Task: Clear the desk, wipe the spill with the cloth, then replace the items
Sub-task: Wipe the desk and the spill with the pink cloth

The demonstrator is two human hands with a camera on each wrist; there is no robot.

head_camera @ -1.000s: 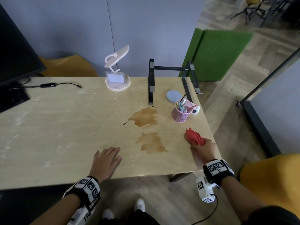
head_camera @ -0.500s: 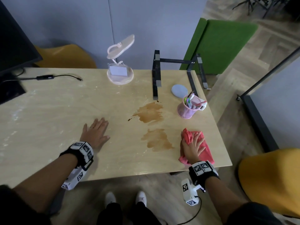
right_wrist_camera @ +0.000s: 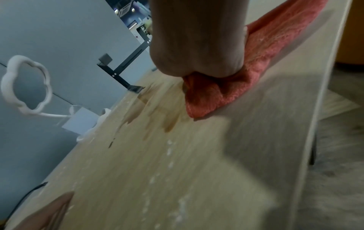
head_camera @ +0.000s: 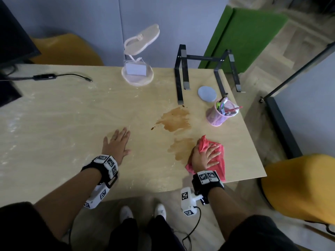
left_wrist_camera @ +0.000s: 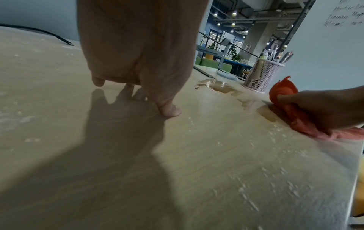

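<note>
A brown spill lies on the wooden desk (head_camera: 72, 142) as two patches, a far one (head_camera: 175, 120) and a near one (head_camera: 179, 147). My right hand (head_camera: 206, 156) presses a red cloth (head_camera: 220, 165) flat on the desk with fingers spread, at the right edge of the near patch. The cloth's corner sticks up beside the thumb (left_wrist_camera: 285, 88). In the right wrist view the cloth (right_wrist_camera: 216, 96) touches the wet stain (right_wrist_camera: 169, 123). My left hand (head_camera: 117, 144) lies flat and empty on the desk left of the spill, fingers straight (left_wrist_camera: 169, 110).
A pink mesh pen cup (head_camera: 220, 113) and a grey-blue coaster (head_camera: 207, 93) sit right of the far patch. A black laptop stand (head_camera: 181, 73) and a white lamp (head_camera: 137, 73) are behind it. A cable (head_camera: 61, 76) and monitor (head_camera: 10, 33) are far left. The desk's right edge (head_camera: 253, 142) is near the cloth.
My right hand went from gripping the bunched cloth to pressing it spread on the desk, then slid left to the near patch. My left hand moved further onto the desk.
</note>
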